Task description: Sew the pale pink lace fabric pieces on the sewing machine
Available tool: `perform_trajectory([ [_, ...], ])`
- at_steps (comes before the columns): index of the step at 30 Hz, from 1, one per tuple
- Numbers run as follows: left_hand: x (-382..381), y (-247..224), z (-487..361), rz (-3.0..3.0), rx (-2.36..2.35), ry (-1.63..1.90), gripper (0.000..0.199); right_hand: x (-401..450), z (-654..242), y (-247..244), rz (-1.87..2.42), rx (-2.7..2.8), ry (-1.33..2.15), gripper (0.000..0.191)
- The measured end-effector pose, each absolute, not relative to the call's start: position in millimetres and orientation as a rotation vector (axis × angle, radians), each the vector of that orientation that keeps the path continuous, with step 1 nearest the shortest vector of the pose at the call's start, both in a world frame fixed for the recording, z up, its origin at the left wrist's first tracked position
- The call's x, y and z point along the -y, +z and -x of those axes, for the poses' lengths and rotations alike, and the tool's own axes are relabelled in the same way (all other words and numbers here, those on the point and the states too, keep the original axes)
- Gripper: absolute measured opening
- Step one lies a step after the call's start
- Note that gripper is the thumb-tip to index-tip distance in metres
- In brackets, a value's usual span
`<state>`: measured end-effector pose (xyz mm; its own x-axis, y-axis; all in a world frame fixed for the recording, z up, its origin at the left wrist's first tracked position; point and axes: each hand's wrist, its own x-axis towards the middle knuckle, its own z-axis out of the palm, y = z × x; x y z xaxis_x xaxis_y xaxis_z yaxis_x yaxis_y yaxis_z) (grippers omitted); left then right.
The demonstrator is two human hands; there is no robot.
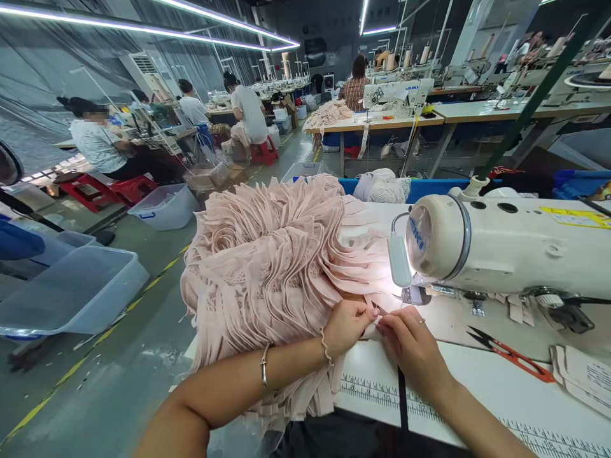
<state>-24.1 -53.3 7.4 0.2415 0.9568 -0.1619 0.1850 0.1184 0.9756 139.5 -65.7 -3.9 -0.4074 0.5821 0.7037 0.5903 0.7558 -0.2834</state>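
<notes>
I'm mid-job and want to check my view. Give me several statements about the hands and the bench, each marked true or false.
1. The left hand and the right hand are both at a small piece of cloth. True.
2. The scissors are in the right hand. False: the scissors lie on the table, to the right of that hand.
3. The big heap of cloth lies to the left of the sewing machine. True.
4. The metal bangle is on the right arm. False: the bangle is on the left arm.
5. The right hand wears a ring. True.
</notes>
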Motion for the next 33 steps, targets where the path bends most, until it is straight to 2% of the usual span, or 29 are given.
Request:
perform_trajectory([
  [9,51.6,3.3,25.9,-1.377,-1.239,0.782,0.058,63.4,-154.4,-3.4,1.064,1.919,0.233,0.015],
  [15,50.5,5.0,24.9,-1.341,-1.222,0.782,0.062,67.2,-151.8,1.3,0.933,1.963,0.338,0.009],
  [20,50.5,5.1,25.4,-1.317,-1.209,0.800,0.059,65.4,-148.1,-7.0,0.962,2.068,0.147,0.005],
  [25,51.3,4.1,25.1,-1.374,-1.233,0.792,0.057,63.5,-147.6,-3.6,0.975,2.043,0.155,0.012],
  [31,51.1,5.4,25.8,-1.442,-1.206,0.772,0.049,64.1,-147.4,-1.3,0.870,2.064,0.444,0.020],
  [33,50.8,5.1,27.3,-1.459,-1.223,0.774,0.046,60.2,-161.9,-6.6,0.929,2.121,0.419,0.021],
])
